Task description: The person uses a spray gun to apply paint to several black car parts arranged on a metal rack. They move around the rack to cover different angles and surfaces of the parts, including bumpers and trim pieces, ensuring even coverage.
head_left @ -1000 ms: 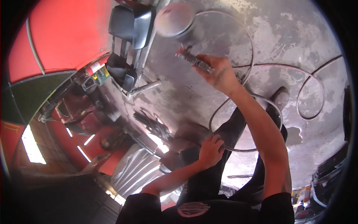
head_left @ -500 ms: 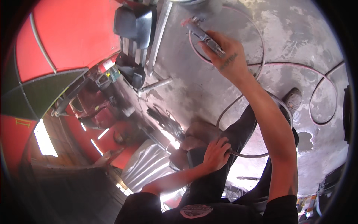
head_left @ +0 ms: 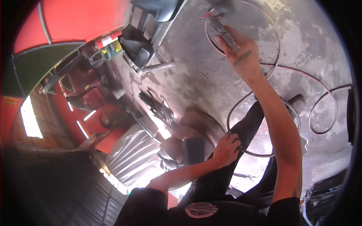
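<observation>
At the upper right, my right hand [head_left: 245, 52] is closed around a silver spray gun [head_left: 222, 32] with reddish marks at its far end. The arm is stretched out over the stained grey floor, and a dark blur near the gun's tip cannot be made out. Beside my thigh, my left hand [head_left: 226, 150] has its fingers curled round a thin air hose [head_left: 260, 154]. The hose loops past my right forearm and across the floor. Its exact joint with the gun is hard to see.
Black curved panels [head_left: 141, 47] rest on a metal stand at the upper left, near a red cylinder [head_left: 107, 39]. A silver sheet [head_left: 132, 158] covers something at lower left. Dark strips [head_left: 158, 107] and a brown rounded object [head_left: 200, 122] lie left of my legs. More hose [head_left: 333, 109] coils at right.
The view has turned, and the stand and panels sit further up. My right hand with the spray gun appears slightly right and lower; my left hand, still on the hose, slightly right and higher.
</observation>
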`<action>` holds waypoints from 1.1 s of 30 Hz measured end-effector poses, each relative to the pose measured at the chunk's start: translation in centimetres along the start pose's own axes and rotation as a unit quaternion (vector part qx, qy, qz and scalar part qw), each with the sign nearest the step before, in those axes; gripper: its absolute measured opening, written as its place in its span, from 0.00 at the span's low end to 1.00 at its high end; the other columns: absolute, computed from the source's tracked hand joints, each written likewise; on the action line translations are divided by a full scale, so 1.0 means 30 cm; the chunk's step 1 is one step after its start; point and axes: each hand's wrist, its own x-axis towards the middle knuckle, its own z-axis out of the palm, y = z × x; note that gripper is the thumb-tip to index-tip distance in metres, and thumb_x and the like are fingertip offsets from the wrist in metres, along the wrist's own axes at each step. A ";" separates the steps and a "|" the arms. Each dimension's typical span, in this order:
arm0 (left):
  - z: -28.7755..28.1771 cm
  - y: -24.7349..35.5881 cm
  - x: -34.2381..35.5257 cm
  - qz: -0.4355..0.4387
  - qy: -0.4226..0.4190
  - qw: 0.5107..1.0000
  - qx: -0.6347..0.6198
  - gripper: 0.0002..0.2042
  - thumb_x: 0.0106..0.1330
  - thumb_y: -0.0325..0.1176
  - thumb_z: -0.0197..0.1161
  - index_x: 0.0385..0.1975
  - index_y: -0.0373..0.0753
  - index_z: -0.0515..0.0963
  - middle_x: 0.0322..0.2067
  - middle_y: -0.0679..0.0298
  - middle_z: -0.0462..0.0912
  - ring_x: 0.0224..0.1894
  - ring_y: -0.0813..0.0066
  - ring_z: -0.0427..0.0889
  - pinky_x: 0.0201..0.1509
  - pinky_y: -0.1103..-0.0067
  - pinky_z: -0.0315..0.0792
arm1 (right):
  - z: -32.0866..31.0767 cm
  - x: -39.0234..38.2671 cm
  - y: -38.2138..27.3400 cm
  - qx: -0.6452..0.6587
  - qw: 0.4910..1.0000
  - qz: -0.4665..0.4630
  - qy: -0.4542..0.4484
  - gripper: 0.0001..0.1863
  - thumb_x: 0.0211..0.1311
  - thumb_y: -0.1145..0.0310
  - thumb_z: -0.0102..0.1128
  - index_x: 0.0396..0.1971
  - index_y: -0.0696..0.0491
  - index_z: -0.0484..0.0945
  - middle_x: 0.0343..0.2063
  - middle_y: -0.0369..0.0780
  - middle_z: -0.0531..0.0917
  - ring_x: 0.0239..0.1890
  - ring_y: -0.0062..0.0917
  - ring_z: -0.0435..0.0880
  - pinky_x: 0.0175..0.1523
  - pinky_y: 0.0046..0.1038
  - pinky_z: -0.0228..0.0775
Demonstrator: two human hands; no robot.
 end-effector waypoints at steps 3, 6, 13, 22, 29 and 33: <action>-0.005 -0.012 0.001 -0.001 0.020 1.000 -0.006 0.08 0.60 0.30 0.71 0.37 0.40 0.80 0.49 0.61 0.80 0.50 0.54 0.79 0.53 0.61 0.75 | 0.101 -0.002 -0.052 -0.003 0.999 -0.033 -0.014 0.18 0.65 0.59 0.73 0.48 0.53 0.86 0.32 0.48 0.88 0.32 0.45 0.88 0.38 0.36 0.78; -0.009 -0.032 0.001 -0.007 0.030 0.999 -0.023 0.08 0.61 0.31 0.70 0.38 0.40 0.80 0.49 0.61 0.80 0.51 0.54 0.79 0.52 0.60 0.74 | 0.242 -0.037 -0.087 -0.008 0.980 -0.093 -0.177 0.16 0.65 0.58 0.73 0.45 0.53 0.87 0.30 0.46 0.87 0.31 0.45 0.87 0.37 0.39 0.77; -0.037 -0.046 0.028 -0.019 0.035 0.998 -0.039 0.08 0.62 0.33 0.68 0.39 0.41 0.80 0.49 0.59 0.80 0.52 0.54 0.80 0.53 0.58 0.75 | 0.406 0.128 -0.243 -0.106 0.894 -0.150 -0.409 0.14 0.65 0.55 0.72 0.37 0.51 0.86 0.28 0.44 0.86 0.33 0.46 0.86 0.40 0.44 0.77; -0.037 -0.071 0.034 0.027 0.073 0.994 -0.078 0.09 0.62 0.34 0.68 0.39 0.41 0.80 0.43 0.56 0.80 0.44 0.49 0.82 0.46 0.56 0.76 | 0.157 0.273 -0.354 -0.071 0.978 -0.189 -0.057 0.17 0.65 0.61 0.74 0.45 0.58 0.85 0.29 0.48 0.88 0.32 0.46 0.88 0.37 0.39 0.79; -0.056 -0.081 0.075 0.038 0.049 0.994 -0.088 0.10 0.60 0.32 0.69 0.40 0.40 0.81 0.45 0.58 0.79 0.50 0.50 0.79 0.49 0.56 0.75 | -0.341 0.319 -0.321 -0.311 0.937 0.027 0.157 0.17 0.70 0.61 0.67 0.46 0.61 0.83 0.23 0.54 0.85 0.28 0.51 0.87 0.38 0.48 0.74; -0.071 -0.074 0.042 0.006 0.065 0.992 -0.110 0.08 0.61 0.32 0.67 0.38 0.40 0.81 0.47 0.56 0.79 0.50 0.48 0.80 0.50 0.55 0.76 | -0.216 0.271 -0.436 -0.285 0.935 0.086 0.193 0.20 0.70 0.58 0.66 0.47 0.62 0.83 0.23 0.55 0.85 0.29 0.53 0.87 0.39 0.48 0.75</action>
